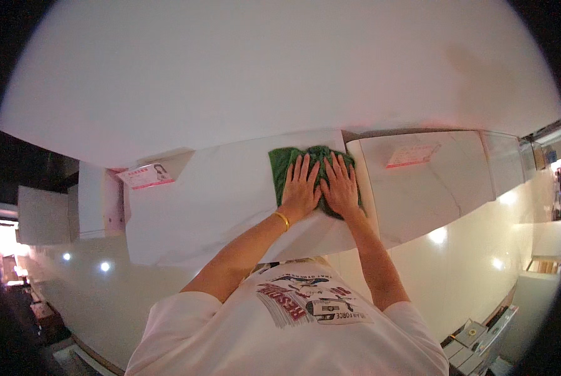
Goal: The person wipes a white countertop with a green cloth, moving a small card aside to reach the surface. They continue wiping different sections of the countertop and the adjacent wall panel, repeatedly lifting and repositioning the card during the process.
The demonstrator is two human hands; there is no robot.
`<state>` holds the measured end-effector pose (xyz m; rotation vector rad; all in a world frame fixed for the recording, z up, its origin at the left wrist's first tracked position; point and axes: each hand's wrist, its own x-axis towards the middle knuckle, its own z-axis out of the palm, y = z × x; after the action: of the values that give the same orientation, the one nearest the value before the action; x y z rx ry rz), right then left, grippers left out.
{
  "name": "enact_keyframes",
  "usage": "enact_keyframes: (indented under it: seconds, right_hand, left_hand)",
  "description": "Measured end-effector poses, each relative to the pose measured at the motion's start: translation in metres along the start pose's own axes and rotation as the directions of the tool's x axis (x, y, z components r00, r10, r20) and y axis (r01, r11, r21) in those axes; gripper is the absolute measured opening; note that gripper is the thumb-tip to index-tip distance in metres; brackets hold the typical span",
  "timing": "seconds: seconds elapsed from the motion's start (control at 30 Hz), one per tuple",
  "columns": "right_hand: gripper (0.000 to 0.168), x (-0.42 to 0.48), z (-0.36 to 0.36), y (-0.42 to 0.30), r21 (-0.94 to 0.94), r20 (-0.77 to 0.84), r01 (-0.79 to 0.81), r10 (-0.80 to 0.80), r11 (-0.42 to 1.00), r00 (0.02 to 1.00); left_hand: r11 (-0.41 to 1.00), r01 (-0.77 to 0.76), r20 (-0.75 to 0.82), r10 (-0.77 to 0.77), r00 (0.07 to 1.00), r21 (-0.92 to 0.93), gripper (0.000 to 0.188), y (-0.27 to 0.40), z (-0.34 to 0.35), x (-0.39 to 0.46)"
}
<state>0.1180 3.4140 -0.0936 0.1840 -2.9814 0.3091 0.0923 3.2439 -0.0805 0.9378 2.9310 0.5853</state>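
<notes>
A folded green cloth [280, 171] lies on a white, marble-patterned slab [205, 197] before me. My left hand [300, 190], with a gold-coloured bangle on its wrist, rests flat on the cloth with the fingers pointing away from me. Beside it my right hand [340, 190] lies palm down on the same cloth, the two thumbs close together. Neither hand grips the fabric; the part of it under the palms is hidden. The cloth's right side sits close to the slab's right edge.
A second marbled slab [426, 174] stands right of a narrow gap. Printed cards stand on both slabs, the left card [146, 176] and the right card [412, 154]. A white wall [271, 70] rises behind. Shiny floor [449, 254] reflects lights; boxes [478, 336] stand lower right.
</notes>
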Motion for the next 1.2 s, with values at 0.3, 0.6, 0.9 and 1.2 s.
enact_keyframes:
  seconds: [0.3, 0.6, 0.9, 1.2]
  right_hand:
    - [0.059, 0.075, 0.016, 0.028, 0.009, -0.006, 0.032, -0.032, 0.999, 0.999]
    - [0.061, 0.008, 0.012, 0.015, 0.034, 0.028, 0.098, -0.099, 0.995, 0.995]
    - [0.062, -0.070, -0.017, -0.015, 0.092, 0.128, 0.209, -0.220, 0.973, 0.967]
    - [0.063, -0.013, 0.003, -0.022, 0.077, 0.071, 0.246, -0.251, 0.966, 0.965]
  left_hand:
    - [0.993, 0.099, -0.149, -0.087, 0.985, 0.071, 0.063, -0.023, 0.021, 0.062]
    - [0.970, 0.147, -0.033, -0.144, 0.989, 0.192, 0.069, 0.005, 0.018, -0.001]
    - [0.985, 0.106, 0.067, -0.116, 0.991, 0.136, 0.068, 0.035, 0.005, -0.100]
    - [0.977, 0.180, -0.059, -0.175, 0.983, 0.113, 0.067, -0.010, -0.006, -0.050]
